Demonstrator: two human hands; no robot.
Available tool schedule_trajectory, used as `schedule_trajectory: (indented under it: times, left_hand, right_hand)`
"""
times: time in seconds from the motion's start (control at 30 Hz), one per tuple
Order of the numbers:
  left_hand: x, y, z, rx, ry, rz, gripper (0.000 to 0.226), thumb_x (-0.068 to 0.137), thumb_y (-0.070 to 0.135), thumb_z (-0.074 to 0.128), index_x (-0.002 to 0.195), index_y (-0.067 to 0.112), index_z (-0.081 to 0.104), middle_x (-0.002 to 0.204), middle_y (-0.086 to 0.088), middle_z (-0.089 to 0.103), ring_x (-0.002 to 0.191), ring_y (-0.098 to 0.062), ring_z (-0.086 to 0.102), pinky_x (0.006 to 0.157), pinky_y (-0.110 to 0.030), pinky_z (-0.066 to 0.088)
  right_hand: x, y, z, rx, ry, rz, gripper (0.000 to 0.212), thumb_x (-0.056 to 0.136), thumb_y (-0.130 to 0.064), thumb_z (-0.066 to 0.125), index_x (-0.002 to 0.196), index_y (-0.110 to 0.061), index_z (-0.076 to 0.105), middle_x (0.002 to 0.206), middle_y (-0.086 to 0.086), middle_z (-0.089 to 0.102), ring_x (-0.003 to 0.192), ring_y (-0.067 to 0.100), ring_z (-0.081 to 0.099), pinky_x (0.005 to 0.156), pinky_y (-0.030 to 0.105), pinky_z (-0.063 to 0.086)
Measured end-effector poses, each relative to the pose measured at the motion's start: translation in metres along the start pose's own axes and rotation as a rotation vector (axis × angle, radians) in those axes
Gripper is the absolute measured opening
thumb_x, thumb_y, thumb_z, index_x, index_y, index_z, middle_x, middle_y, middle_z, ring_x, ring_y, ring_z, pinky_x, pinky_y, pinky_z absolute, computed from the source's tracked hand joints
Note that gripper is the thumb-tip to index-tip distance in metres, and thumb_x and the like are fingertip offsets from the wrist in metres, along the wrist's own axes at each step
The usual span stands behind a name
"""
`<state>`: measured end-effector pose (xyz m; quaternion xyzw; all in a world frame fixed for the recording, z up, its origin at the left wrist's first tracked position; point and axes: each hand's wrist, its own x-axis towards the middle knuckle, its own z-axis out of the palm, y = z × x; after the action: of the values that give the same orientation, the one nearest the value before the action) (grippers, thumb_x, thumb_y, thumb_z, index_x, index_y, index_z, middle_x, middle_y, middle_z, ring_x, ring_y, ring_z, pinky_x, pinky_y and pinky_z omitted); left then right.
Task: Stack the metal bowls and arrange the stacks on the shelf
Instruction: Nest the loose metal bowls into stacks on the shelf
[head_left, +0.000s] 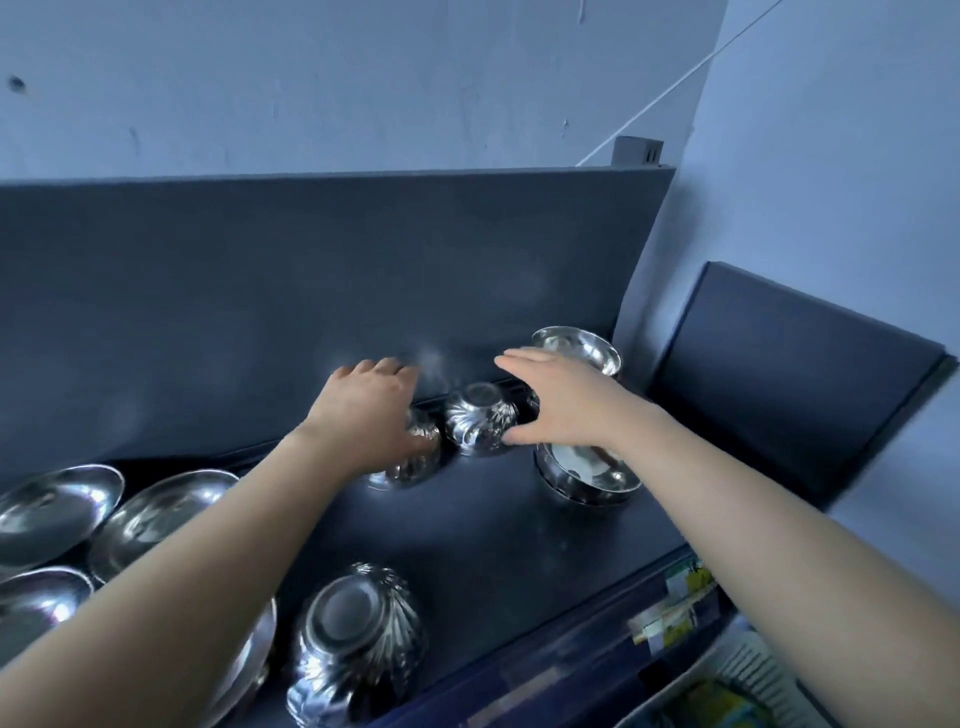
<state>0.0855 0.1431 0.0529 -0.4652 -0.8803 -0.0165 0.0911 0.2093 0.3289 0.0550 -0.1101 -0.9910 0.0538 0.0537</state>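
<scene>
Left hand (371, 410) clamped over inverted fluted bowl (410, 457) near back of shelf (498, 514), fingers curled down its far side. Right hand (558, 405) open, fingers spread, thumb touching second inverted fluted bowl (480, 418) just beside first — grip not closed. Back panel (311, 291) close behind both bowls at 12 o'clock; bare shelf toward front edge at 6. Upright bowl stack (592, 478) at 3 o'clock, holds nothing. Fluted stack (356, 649) at 7 o'clock; wide shallow bowls (156, 514) at 9.

left hand (371, 410) hides most of a fluted bowl (415, 457).
</scene>
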Motion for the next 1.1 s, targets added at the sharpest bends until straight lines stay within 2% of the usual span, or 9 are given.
schedule_trajectory:
  times: [0.1, 0.2, 0.3, 0.5, 0.6, 0.7, 0.87, 0.97, 1.1]
  left_hand:
    - [0.004, -0.018, 0.007, 0.004, -0.052, -0.016, 0.07, 0.073, 0.059, 0.064, 0.127, 0.02, 0.045, 0.128, 0.0, 0.051, 0.12, -0.022, 0.047, 0.098, -0.034, 0.036]
    - [0.013, -0.032, 0.018, 0.011, -0.122, -0.017, 0.068, 0.067, 0.061, 0.068, 0.119, 0.021, 0.048, 0.123, 0.001, 0.053, 0.116, -0.021, 0.049, 0.095, -0.034, 0.037]
    - [0.024, -0.039, 0.034, 0.007, -0.213, -0.002, 0.085, 0.063, 0.062, 0.073, 0.131, 0.02, 0.043, 0.131, 0.0, 0.049, 0.122, -0.022, 0.046, 0.099, -0.035, 0.038]
    - [0.044, -0.04, 0.059, -0.113, -0.39, 0.023, 0.113, 0.055, 0.058, 0.081, 0.147, 0.022, 0.026, 0.143, -0.001, 0.04, 0.13, -0.024, 0.039, 0.104, -0.038, 0.04]
    - [0.047, -0.041, 0.066, -0.137, -0.411, 0.025, 0.118, 0.054, 0.054, 0.083, 0.149, 0.026, 0.02, 0.142, 0.0, 0.04, 0.129, -0.024, 0.04, 0.101, -0.037, 0.042]
    - [0.045, -0.046, 0.067, -0.171, -0.389, 0.009, 0.121, 0.05, 0.053, 0.085, 0.148, 0.029, 0.02, 0.134, 0.0, 0.043, 0.125, -0.024, 0.042, 0.098, -0.038, 0.045]
    - [0.025, -0.059, 0.058, -0.335, -0.296, -0.077, 0.127, 0.049, 0.05, 0.085, 0.15, 0.031, 0.012, 0.137, -0.001, 0.035, 0.128, -0.025, 0.034, 0.103, -0.036, 0.04]
    - [0.01, -0.067, 0.048, -0.47, -0.187, -0.13, 0.127, 0.047, 0.047, 0.085, 0.149, 0.037, 0.01, 0.132, 0.0, 0.03, 0.127, -0.024, 0.03, 0.104, -0.034, 0.038]
    - [-0.004, -0.07, 0.035, -0.665, -0.024, -0.144, 0.124, 0.048, 0.039, 0.089, 0.146, 0.045, 0.014, 0.124, 0.008, 0.023, 0.127, -0.015, 0.024, 0.103, -0.025, 0.03]
  right_hand:
    - [0.027, -0.012, 0.01, -0.034, -0.046, -0.007, 0.084, 0.072, -0.048, 0.076, 0.141, -0.013, 0.043, 0.145, 0.003, 0.046, 0.135, 0.02, 0.038, 0.107, 0.039, 0.037]
    - [0.048, -0.015, 0.022, -0.054, -0.13, -0.002, 0.091, 0.07, -0.047, 0.078, 0.146, -0.017, 0.038, 0.146, 0.002, 0.044, 0.136, 0.02, 0.037, 0.107, 0.038, 0.037]
    - [0.069, -0.014, 0.034, -0.062, -0.252, 0.047, 0.104, 0.063, -0.049, 0.083, 0.148, -0.018, 0.032, 0.149, 0.004, 0.038, 0.137, 0.025, 0.036, 0.108, 0.042, 0.037]
    - [0.095, -0.011, 0.052, -0.108, -0.38, 0.107, 0.106, 0.054, -0.038, 0.089, 0.143, -0.021, 0.033, 0.135, 0.004, 0.043, 0.124, 0.027, 0.046, 0.097, 0.045, 0.047]
    - [0.1, -0.009, 0.053, -0.064, -0.393, 0.126, 0.108, 0.052, -0.036, 0.09, 0.143, -0.025, 0.031, 0.127, 0.003, 0.04, 0.116, 0.025, 0.048, 0.091, 0.044, 0.05]
    - [0.099, -0.006, 0.054, -0.02, -0.398, 0.139, 0.114, 0.056, -0.034, 0.089, 0.149, -0.033, 0.022, 0.129, 0.003, 0.036, 0.123, 0.025, 0.039, 0.095, 0.044, 0.048]
    - [0.085, -0.007, 0.049, 0.146, -0.254, 0.125, 0.116, 0.058, -0.037, 0.085, 0.149, -0.047, 0.013, 0.135, 0.002, 0.027, 0.128, 0.022, 0.032, 0.103, 0.039, 0.042]
    - [0.068, -0.012, 0.038, 0.283, -0.108, 0.13, 0.111, 0.061, -0.042, 0.082, 0.146, -0.055, 0.012, 0.133, -0.003, 0.025, 0.126, 0.016, 0.033, 0.1, 0.032, 0.043]
    - [0.038, -0.017, 0.02, 0.409, 0.139, 0.138, 0.104, 0.061, -0.044, 0.084, 0.144, -0.054, 0.022, 0.139, -0.01, 0.026, 0.123, 0.008, 0.039, 0.095, 0.021, 0.033]
